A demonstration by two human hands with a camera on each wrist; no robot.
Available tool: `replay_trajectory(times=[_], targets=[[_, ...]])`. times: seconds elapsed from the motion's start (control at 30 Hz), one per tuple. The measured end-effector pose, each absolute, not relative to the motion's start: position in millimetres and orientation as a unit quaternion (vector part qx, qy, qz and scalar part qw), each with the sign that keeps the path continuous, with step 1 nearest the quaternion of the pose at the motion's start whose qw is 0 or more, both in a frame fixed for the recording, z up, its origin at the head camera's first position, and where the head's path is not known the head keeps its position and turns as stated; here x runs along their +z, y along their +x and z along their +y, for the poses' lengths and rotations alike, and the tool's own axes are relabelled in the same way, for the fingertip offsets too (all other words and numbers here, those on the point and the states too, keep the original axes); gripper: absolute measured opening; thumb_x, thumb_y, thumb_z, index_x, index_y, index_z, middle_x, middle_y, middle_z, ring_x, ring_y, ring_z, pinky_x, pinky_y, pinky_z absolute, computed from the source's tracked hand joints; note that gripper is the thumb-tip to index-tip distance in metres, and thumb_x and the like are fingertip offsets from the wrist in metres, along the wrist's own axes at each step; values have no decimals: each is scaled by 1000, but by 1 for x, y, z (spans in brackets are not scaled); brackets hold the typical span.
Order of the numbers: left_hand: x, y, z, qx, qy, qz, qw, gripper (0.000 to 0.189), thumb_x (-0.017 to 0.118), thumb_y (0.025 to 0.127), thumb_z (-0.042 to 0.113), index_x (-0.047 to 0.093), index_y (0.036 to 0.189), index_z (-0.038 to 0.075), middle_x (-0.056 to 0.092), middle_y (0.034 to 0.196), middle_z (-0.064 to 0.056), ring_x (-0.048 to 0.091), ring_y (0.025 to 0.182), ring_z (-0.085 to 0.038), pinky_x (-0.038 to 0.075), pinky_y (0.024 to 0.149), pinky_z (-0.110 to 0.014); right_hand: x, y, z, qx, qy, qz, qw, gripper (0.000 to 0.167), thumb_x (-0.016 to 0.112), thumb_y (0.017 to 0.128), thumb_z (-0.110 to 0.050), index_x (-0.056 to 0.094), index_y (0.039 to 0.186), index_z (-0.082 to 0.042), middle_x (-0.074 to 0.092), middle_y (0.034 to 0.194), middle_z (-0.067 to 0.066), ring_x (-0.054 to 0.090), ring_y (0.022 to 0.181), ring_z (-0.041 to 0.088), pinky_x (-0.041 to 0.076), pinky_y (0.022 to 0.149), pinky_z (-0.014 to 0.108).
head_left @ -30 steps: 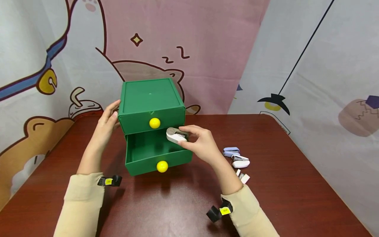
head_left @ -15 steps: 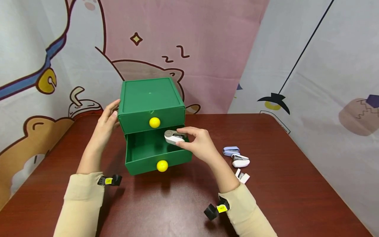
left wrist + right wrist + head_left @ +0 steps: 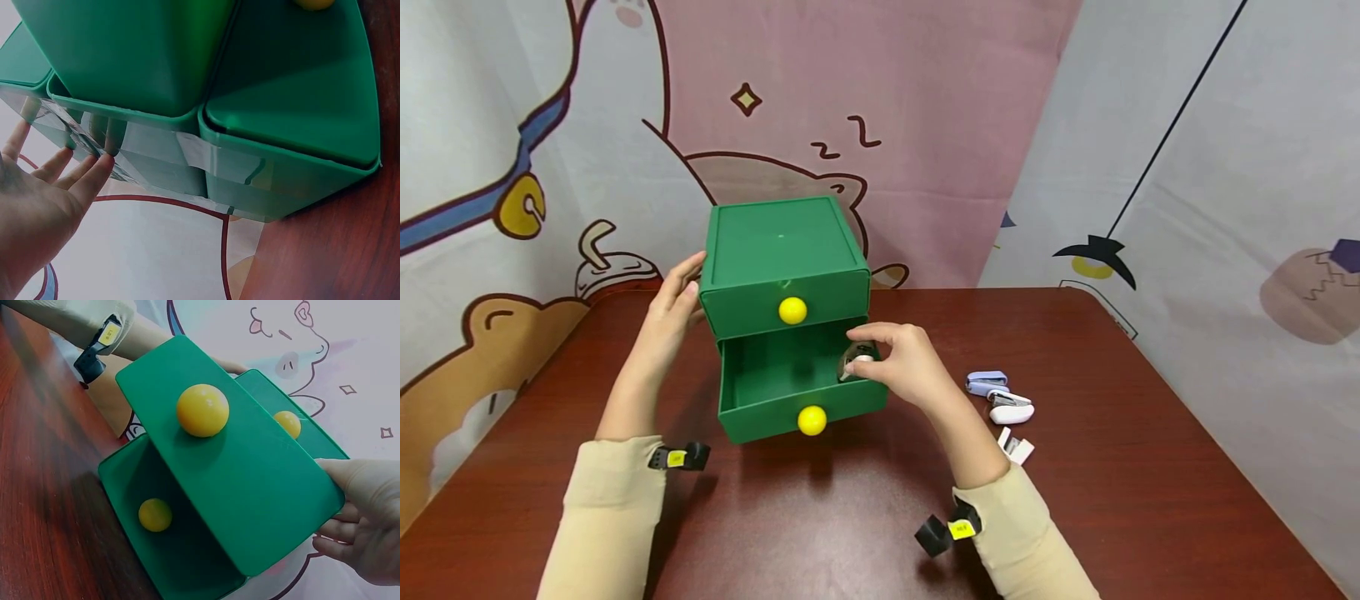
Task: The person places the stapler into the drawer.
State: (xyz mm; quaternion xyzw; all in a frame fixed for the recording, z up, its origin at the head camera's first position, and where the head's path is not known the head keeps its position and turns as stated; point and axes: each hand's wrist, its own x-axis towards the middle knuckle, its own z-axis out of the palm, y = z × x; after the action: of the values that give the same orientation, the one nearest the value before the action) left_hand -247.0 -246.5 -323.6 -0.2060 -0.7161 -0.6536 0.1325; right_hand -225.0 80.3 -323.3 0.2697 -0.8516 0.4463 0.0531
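Pinching a stapler (image 3: 858,351), right grip (image 3: 906,362) at open drawer's (image 3: 762,422) right edge.

A small dark-and-white stapler (image 3: 851,360) tilts in fingers (image 3: 878,332) at the right end of the pulled-out green drawer (image 3: 850,406).

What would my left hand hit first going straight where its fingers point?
Probably the green cabinet's side wall; the fingertips of your left hand seem right at it, though contact is unclear.

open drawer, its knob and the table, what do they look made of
Open drawer: likely plastic, satin green, smooth with rounded corners.
Knob: smooth yellow with soft sheen; plastic or painted wood, can't tell.
Table: glossy wood or laminate, given reddish-brown streaks and reflections.
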Motion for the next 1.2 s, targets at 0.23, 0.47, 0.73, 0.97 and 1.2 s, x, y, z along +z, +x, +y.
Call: replay_trajectory(times=[0.23, 0.47, 0.73, 0.97, 1.2], targets=[[-323, -247, -247, -656, -207, -714, 130, 49, 39, 104, 24, 29, 151, 16, 28, 149, -13, 44, 122, -19, 40, 91, -24, -323, -224, 85, 451, 283, -844, 64, 43, 80, 80, -18, 68, 119, -5, 64, 119, 4, 55, 115, 18, 43, 95, 37], [-324, -247, -246, -657, -207, -713, 130, 49, 39, 104, 24, 29, 151, 15, 29, 148, -13, 43, 122, -18, 40, 91, -24, -318, -220, 96, 479, 292, -821, 106, 39, 79, 81, -17, 69, 119, -10, 64, 117, -2, 55, 113, 13, 43, 95, 40], [-323, -248, -247, -650, -203, -721, 128, 50, 39, 104, 26, 28, 152, 16, 27, 150, -14, 42, 123, -19, 38, 94, -29, -314, -213, 110, 488, 311, -803, 144, 43, 81, 79, -13, 68, 120, -10, 64, 117, -2, 55, 112, 10, 43, 95, 37], [-322, -247, -246, -652, -197, -721, 128, 50, 39, 104, 26, 28, 152, 15, 28, 149, -13, 43, 122, -18, 38, 96, -31, -317, -213, 129, 482, 306, -807, 149, 44, 82, 77, -13, 68, 119, -13, 64, 116, -5, 56, 109, 11, 43, 92, 35], [-323, -247, -247, -646, -194, -727, 128, 50, 39, 104, 27, 29, 152, 17, 29, 149, -12, 42, 124, -20, 36, 98, -38, -321, -215, 152, 456, 295, -827, 147, 46, 81, 78, -15, 66, 121, -12, 64, 118, -1, 56, 110, 15, 42, 93, 41]])
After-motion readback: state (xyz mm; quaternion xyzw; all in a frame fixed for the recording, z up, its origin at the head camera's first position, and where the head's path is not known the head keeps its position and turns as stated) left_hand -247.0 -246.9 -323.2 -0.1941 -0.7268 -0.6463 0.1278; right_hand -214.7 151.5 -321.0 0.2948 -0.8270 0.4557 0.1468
